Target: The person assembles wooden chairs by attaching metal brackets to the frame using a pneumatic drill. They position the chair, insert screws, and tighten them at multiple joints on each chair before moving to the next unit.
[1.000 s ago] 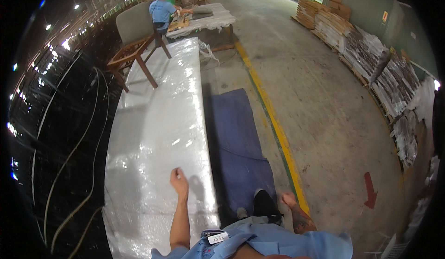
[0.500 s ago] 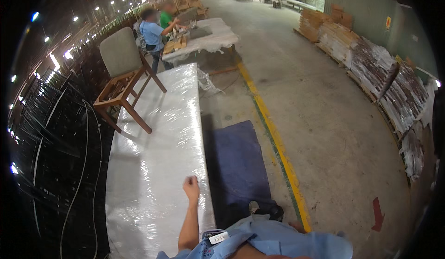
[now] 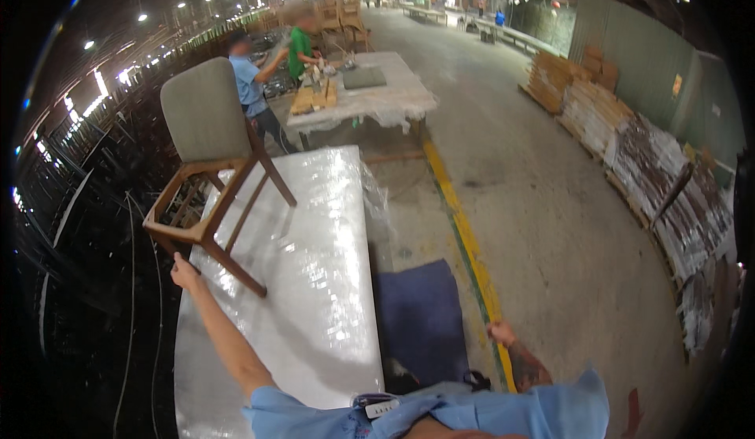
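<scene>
A wooden chair (image 3: 214, 238) with a grey upholstered back (image 3: 200, 113) and an open seat frame stands on a long table (image 3: 314, 345) wrapped in shiny clear film. My left hand (image 3: 185, 272) reaches out to the table's left side, its fingers closed around the chair's near left leg, whose lower end they partly hide. Off to the right, above the floor and away from the table, my right hand (image 3: 501, 333) is loosely curled with nothing visible in it.
Two people work at a film-covered table (image 3: 401, 97) ahead, with wooden pieces (image 3: 314, 95) and a grey pad (image 3: 364, 77) on it. A dark blue mat (image 3: 421, 313) lies beside my table. Wrapped stacks (image 3: 653, 144) line the right side; dark racking (image 3: 86, 282) stands left.
My left hand has gone from over the table's right part to the chair's leg. My right hand has come into view. The view has shifted, and the chair appears larger and nearer.
</scene>
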The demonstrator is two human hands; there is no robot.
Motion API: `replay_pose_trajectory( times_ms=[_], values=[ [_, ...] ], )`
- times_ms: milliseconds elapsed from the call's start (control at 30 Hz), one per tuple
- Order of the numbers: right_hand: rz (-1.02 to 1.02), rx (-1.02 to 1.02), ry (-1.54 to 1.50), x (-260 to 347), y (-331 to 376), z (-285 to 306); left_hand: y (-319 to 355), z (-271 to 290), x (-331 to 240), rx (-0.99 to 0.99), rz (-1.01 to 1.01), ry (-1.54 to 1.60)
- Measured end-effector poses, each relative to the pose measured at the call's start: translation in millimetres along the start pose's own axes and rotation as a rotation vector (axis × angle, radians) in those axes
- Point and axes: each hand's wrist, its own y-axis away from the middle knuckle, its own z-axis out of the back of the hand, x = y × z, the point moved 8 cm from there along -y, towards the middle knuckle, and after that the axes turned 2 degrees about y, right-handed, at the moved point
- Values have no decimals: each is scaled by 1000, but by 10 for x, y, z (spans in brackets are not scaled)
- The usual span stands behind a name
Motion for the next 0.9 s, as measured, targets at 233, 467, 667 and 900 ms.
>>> replay_pose_trajectory(
  times_ms=[233,467,667,900],
  values=[
    [-88,160,122,360,281,-365,-297,-1476,920,744,840,327],
    [-56,230,175,352,57,-416,260,-1540,1090,516,672,528],
    [392,291,158,2767,-314,-791,2478,-673,306,264,722,771],
    [1213,228,212,6670,-71,-1284,2495,737,-364,-95,411,526]
  ],
)
